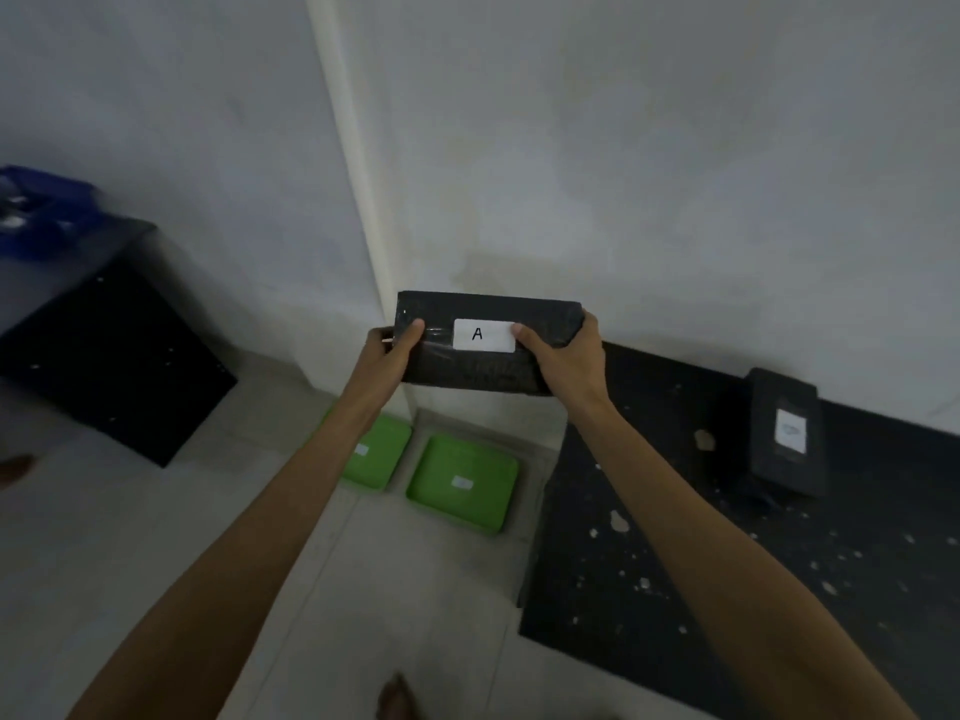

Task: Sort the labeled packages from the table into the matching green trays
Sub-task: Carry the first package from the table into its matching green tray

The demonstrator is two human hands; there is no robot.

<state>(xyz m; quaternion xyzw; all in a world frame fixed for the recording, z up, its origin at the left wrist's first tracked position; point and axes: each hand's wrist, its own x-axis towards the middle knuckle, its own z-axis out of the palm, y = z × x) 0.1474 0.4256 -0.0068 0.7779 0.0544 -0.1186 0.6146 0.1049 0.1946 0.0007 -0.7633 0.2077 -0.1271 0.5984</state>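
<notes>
Bare storeroom: plain walls (pixel 675 148), speckled black tables (pixel 727 563)

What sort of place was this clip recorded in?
Probably a bare storeroom or workroom corner: plain white walls, a speckled black counter with a labeled package on it, and two green trays on the tiled floor.

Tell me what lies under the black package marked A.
Below the held package sit two green trays on the floor, each bearing a small white label too blurred to read. The left forearm covers part of the left tray.
</notes>
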